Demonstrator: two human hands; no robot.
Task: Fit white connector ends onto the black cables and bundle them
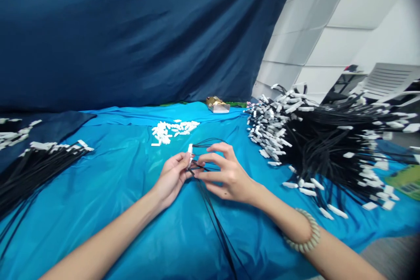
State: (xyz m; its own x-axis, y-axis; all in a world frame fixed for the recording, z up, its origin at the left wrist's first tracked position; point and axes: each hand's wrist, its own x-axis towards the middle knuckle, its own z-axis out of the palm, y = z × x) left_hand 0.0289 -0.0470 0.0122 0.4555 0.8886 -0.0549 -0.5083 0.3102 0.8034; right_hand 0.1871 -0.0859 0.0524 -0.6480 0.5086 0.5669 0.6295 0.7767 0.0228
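Note:
Between thumb and fingers my left hand (pixel 175 177) pinches a white connector (pixel 190 151), held roughly upright at the centre. Thin black wires (pixel 211 210) run from the connector down toward the front edge, and some loop out to the right. My right hand (pixel 228 175) is close beside the connector with its fingers curled among those wires; its fingertips seem to grip a wire, though the exact contact is hard to see. A bracelet of beads or coils (pixel 308 232) circles the right wrist.
Loose white connectors (pixel 175 130) lie beyond my hands on the blue cloth (pixel 124 192). Wired black cables with white ends form a large heap (pixel 318 148) on the right and a bundle (pixel 42 170) on the left. A small gold box (pixel 217 104) stands at the back.

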